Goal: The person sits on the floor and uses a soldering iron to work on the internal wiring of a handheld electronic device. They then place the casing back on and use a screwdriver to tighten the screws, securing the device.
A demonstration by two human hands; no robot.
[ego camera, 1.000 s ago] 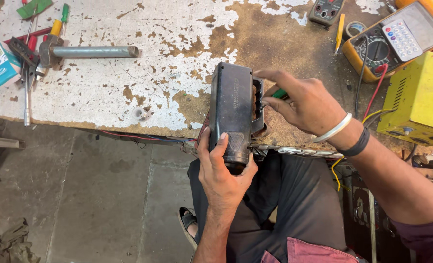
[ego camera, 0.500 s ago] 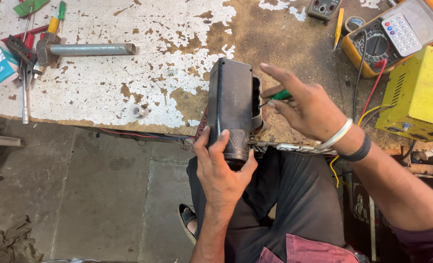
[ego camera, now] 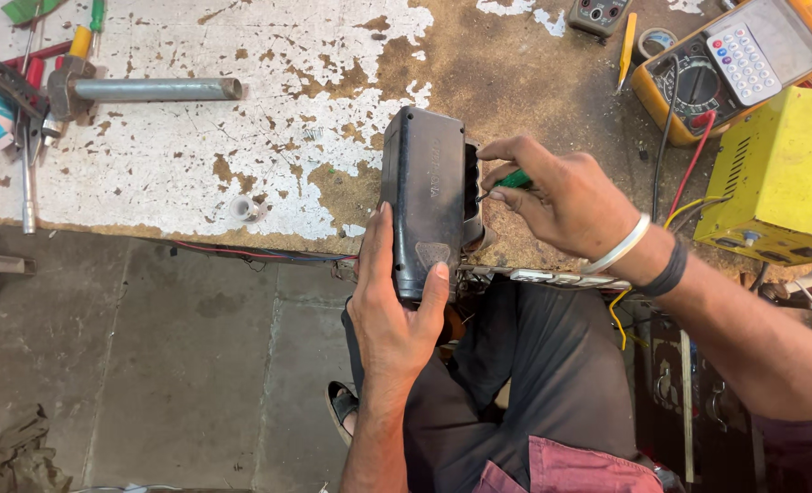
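A black box-shaped device [ego camera: 422,192] stands on its side at the near edge of a worn workbench [ego camera: 196,183]. My left hand [ego camera: 397,310] grips its near end from below, thumb on one side and fingers on the other. My right hand [ego camera: 561,196] holds a green-handled screwdriver [ego camera: 513,179], its tip pointing into the open right side of the device.
A yellow metal box [ego camera: 780,173] and a yellow multimeter [ego camera: 698,82] with a calculator [ego camera: 757,50] sit at the right. A metal pipe tool [ego camera: 150,89], pliers and screwdrivers lie at the far left. A small white ring [ego camera: 243,208] rests near the bench edge. Concrete floor lies below.
My right hand has shifted slightly and the screwdriver tip now sits closer into the device's open side. My left hand keeps its grip.
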